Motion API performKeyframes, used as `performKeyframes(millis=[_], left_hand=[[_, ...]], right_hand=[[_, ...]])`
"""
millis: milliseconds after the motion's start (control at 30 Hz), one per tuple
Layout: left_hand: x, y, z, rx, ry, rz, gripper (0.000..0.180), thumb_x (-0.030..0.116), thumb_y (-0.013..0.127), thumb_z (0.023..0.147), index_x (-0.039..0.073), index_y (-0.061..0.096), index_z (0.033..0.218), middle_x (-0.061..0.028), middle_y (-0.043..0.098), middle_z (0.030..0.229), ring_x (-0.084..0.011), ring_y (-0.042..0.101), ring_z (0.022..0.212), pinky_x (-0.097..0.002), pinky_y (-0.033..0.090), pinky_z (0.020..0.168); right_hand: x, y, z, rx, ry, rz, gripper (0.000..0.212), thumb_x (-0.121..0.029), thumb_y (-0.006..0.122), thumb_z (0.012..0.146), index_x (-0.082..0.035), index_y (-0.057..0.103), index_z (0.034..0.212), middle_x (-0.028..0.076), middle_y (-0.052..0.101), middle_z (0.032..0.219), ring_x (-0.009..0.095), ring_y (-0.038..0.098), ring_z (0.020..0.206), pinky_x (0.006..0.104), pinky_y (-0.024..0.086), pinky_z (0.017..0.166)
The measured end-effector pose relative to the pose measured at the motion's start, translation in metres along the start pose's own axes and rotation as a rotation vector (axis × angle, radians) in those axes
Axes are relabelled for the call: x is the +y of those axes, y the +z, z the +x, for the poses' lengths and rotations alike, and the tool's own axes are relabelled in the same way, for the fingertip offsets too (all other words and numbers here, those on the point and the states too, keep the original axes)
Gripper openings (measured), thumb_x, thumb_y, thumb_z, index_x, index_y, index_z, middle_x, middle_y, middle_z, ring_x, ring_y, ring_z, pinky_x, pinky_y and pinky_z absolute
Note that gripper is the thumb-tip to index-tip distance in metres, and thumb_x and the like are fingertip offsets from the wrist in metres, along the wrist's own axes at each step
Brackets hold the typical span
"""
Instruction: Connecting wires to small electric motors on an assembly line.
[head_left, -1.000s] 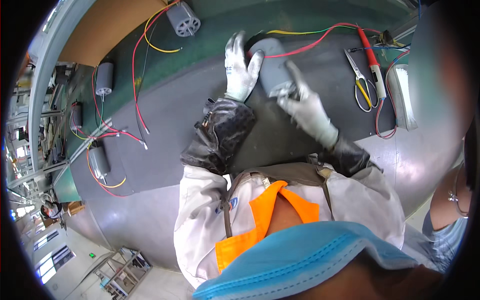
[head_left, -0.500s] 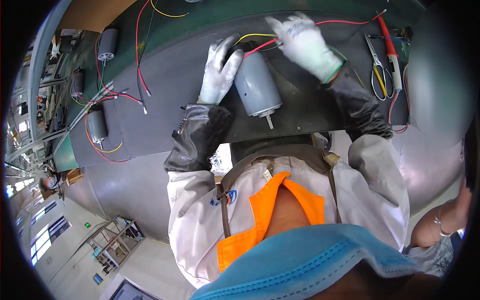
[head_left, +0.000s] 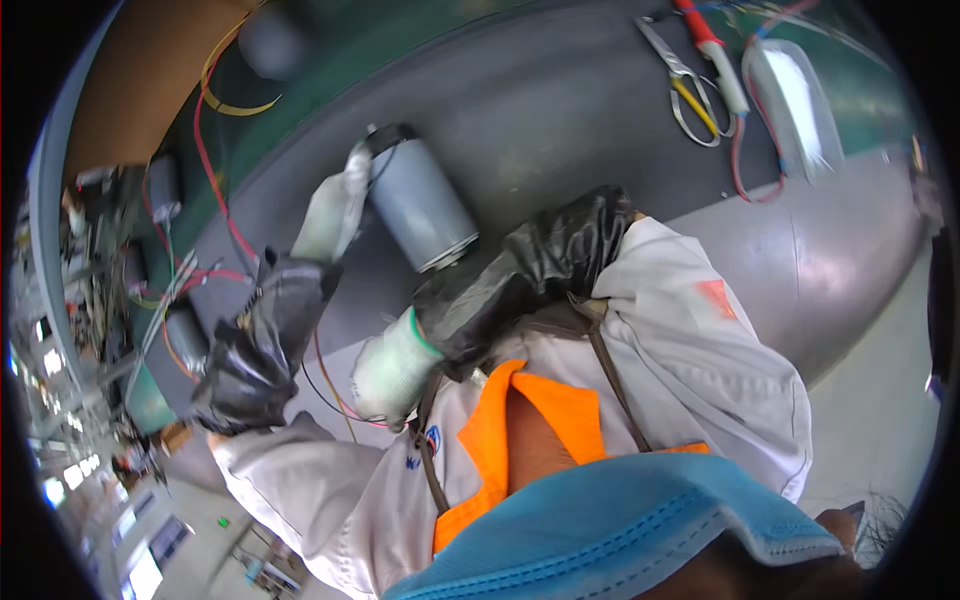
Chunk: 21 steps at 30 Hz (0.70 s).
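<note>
A grey cylindrical motor lies tilted on the dark bench top, its black end cap away from me. My left hand, in a whitish glove, grips the motor at its capped end; the fingertips are partly hidden. Close to my body, below the motor, my gloved right hand is closed on thin wires, red, yellow and black, which loop beside it. Motion blur and the hand itself hide the exact grip. Dark sleeve covers wrap both forearms, the right one crossing in front of the motor's near end.
Scissors with a yellow handle lie at the far right, beside a red-and-white soldering iron with its cord. A clear tray stands further right. More motors with coloured wires line the left side, near a brown cardboard piece.
My right hand has swung from beyond the motor to close by my body at the left, drawing the wires along. My left hand stays at the motor's far end. The view has turned.
</note>
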<state>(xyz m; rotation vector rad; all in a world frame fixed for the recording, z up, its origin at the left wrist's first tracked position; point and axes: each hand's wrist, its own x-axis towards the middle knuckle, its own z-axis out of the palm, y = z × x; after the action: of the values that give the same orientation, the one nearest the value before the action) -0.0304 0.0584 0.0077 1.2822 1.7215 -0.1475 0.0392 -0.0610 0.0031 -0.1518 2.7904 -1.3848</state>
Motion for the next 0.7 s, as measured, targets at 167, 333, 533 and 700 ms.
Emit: performKeyframes(millis=[167, 333, 533, 700], left_hand=[[-0.046, 0.032, 0.037, 0.689, 0.670, 0.243, 0.047, 0.037, 0.041, 0.109, -0.002, 0.067, 0.116, -0.0268, 0.069, 0.105, -0.0463, 0.065, 0.095, -0.0477, 0.051, 0.085], [-0.027, 0.043, 0.045, 0.624, 0.716, 0.210, 0.049, 0.037, 0.039, 0.109, -0.002, 0.068, 0.113, -0.0290, 0.069, 0.097, -0.0463, 0.066, 0.091, -0.0476, 0.051, 0.081], [-0.008, 0.050, 0.005, 0.538, 0.594, 0.314, 0.053, 0.040, 0.036, 0.109, -0.001, 0.069, 0.109, -0.0300, 0.067, 0.087, -0.0487, 0.066, 0.083, -0.0507, 0.051, 0.072], [-0.010, 0.048, 0.006, 0.492, 0.568, 0.383, 0.048, 0.037, 0.038, 0.109, 0.000, 0.068, 0.112, -0.0278, 0.067, 0.084, -0.0456, 0.067, 0.078, -0.0501, 0.052, 0.067]], right_hand=[[0.053, -0.039, -0.170, 0.849, -0.484, -0.306, 0.022, -0.016, 0.061, 0.096, -0.004, 0.070, 0.111, 0.013, 0.071, 0.104, 0.031, 0.068, 0.095, 0.0390, 0.054, 0.084], [-0.014, -0.007, -0.419, 1.444, 0.909, -0.035, 0.033, -0.019, 0.060, 0.100, 0.004, 0.065, 0.123, 0.010, 0.072, 0.111, 0.018, 0.071, 0.095, 0.0295, 0.059, 0.078], [0.012, 0.024, -0.602, 1.317, 1.879, -0.499, 0.030, -0.030, 0.069, 0.089, -0.009, 0.074, 0.110, 0.014, 0.075, 0.093, 0.026, 0.071, 0.083, 0.0367, 0.054, 0.079], [0.055, 0.023, -0.637, 1.030, 1.940, -0.542, 0.029, -0.029, 0.071, 0.086, -0.010, 0.073, 0.108, 0.016, 0.073, 0.096, 0.036, 0.070, 0.092, 0.0432, 0.053, 0.082]])
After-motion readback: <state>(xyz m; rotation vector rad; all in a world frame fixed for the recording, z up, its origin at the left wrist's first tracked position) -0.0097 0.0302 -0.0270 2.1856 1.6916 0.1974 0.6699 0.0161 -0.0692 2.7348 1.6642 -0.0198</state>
